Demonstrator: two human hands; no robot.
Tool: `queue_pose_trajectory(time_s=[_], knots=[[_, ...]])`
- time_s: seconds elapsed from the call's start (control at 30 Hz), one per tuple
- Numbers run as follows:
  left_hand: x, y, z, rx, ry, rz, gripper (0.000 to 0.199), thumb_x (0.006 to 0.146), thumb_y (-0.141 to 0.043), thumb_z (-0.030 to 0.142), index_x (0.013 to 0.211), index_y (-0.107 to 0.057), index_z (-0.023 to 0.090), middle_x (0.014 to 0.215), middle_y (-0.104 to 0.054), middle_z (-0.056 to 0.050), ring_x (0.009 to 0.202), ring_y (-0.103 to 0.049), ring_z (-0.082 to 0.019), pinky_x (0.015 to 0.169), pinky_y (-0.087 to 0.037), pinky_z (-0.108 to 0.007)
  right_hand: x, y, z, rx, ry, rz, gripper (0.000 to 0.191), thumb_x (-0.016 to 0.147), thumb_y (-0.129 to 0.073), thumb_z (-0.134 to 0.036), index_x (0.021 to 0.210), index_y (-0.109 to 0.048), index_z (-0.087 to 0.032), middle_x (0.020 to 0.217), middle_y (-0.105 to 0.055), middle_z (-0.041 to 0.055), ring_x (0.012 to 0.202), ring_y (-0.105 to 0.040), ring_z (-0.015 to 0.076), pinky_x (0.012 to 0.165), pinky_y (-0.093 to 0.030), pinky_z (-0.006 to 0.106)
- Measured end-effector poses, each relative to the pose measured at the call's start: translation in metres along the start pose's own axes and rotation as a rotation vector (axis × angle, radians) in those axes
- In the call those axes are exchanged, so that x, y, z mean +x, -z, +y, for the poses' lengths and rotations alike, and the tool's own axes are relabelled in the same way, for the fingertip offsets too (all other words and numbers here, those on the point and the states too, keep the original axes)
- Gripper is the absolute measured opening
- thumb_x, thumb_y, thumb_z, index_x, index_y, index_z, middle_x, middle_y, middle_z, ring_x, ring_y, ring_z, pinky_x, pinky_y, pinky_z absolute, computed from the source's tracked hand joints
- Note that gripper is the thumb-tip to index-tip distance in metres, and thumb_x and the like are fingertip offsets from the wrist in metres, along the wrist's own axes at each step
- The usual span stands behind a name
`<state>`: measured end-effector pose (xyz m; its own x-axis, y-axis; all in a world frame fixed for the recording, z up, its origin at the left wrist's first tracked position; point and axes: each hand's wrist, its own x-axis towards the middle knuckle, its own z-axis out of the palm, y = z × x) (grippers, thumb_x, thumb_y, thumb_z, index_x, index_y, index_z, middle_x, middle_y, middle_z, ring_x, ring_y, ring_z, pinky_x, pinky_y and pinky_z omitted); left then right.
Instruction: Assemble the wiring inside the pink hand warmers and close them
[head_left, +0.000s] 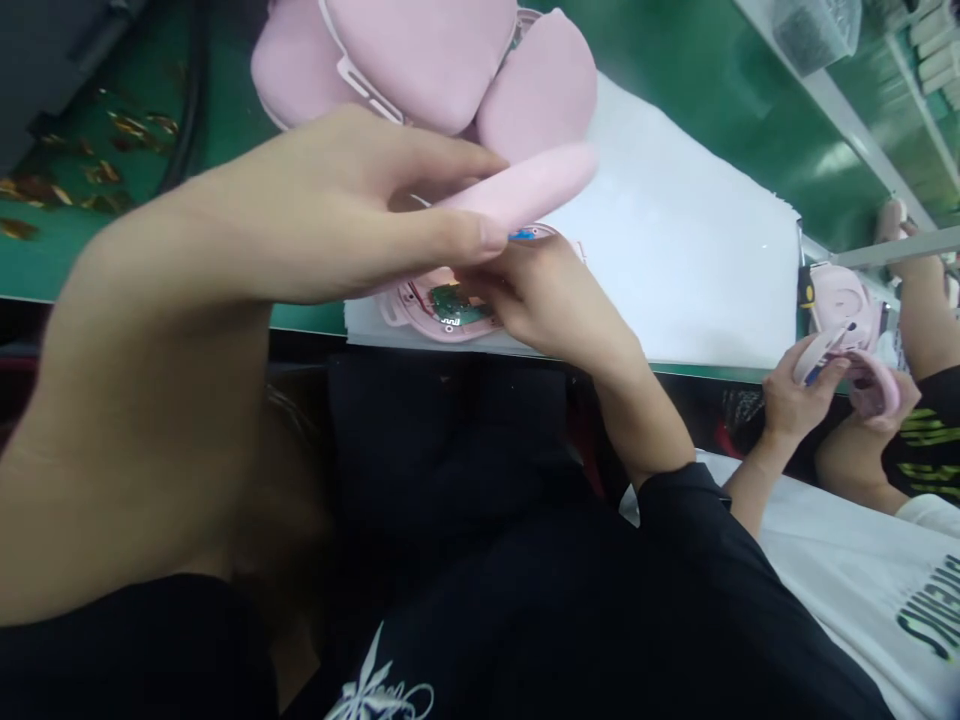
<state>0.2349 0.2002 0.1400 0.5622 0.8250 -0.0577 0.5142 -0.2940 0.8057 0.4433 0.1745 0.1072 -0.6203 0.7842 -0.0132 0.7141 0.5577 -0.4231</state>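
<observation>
My left hand (pixel 375 205) is closed, thumb and fingers pinching a smooth pink plastic shell (pixel 532 185) seen edge-on and tilted. Under it lies an open pink housing (pixel 420 318) with a green circuit board (pixel 450 302) and thin red wires inside. My right hand (pixel 544 290) reaches into this housing with its fingers curled and pressed together beside the board. Whatever those fingertips hold is hidden. A bit of blue (pixel 529 234) shows just behind the right hand, under the shell. Both the housing and my right fingertips are partly covered by my left hand and the shell.
Several pink rounded shells (pixel 427 60) are piled at the back. White sheeting (pixel 697 250) covers the green bench. Amber film pieces (pixel 135 130) and a black cable (pixel 193 110) lie left. At right, a co-worker's hands (pixel 802 390) hold pink parts; a clear bin (pixel 817 30) stands beyond.
</observation>
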Motion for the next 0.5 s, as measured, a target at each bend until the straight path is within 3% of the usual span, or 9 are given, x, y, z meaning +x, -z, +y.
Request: queue_pose_trajectory(time_s=[0.17, 0.37, 0.5], knots=[[0.002, -0.004, -0.002, -0.002, -0.021, -0.017, 0.065, 0.084, -0.046, 0.069, 0.117, -0.077, 0.023, 0.102, -0.074, 0.0, 0.097, -0.073, -0.029, 0.098, -0.058, -0.053, 0.001, -0.005, 0.012, 0.087, 0.08, 0.064, 0.029, 0.112, -0.052, -0.035, 0.107, -0.08, -0.03, 0.108, -0.082, -0.0013, 0.104, -0.075, 0.0174, 0.092, -0.06, 0.035], [0.006, -0.007, -0.006, 0.017, 0.021, 0.009, 0.054, 0.081, -0.048, 0.065, 0.109, -0.078, 0.028, 0.095, -0.075, -0.003, 0.083, -0.071, -0.029, 0.087, -0.059, -0.049, -0.003, -0.012, 0.018, 0.001, 0.052, 0.13, 0.018, 0.106, -0.066, -0.03, 0.105, -0.084, -0.029, 0.102, -0.082, -0.0012, 0.107, -0.072, 0.0223, 0.095, -0.059, 0.044], [0.006, -0.007, -0.004, -0.003, 0.005, 0.032, 0.051, 0.082, -0.052, 0.062, 0.105, -0.079, 0.025, 0.093, -0.072, -0.004, 0.089, -0.071, -0.031, 0.093, -0.059, -0.053, -0.005, -0.015, 0.019, 0.036, 0.093, 0.19, 0.013, 0.104, -0.071, -0.029, 0.105, -0.085, -0.027, 0.107, -0.082, -0.0019, 0.104, -0.07, 0.0217, 0.094, -0.056, 0.044]])
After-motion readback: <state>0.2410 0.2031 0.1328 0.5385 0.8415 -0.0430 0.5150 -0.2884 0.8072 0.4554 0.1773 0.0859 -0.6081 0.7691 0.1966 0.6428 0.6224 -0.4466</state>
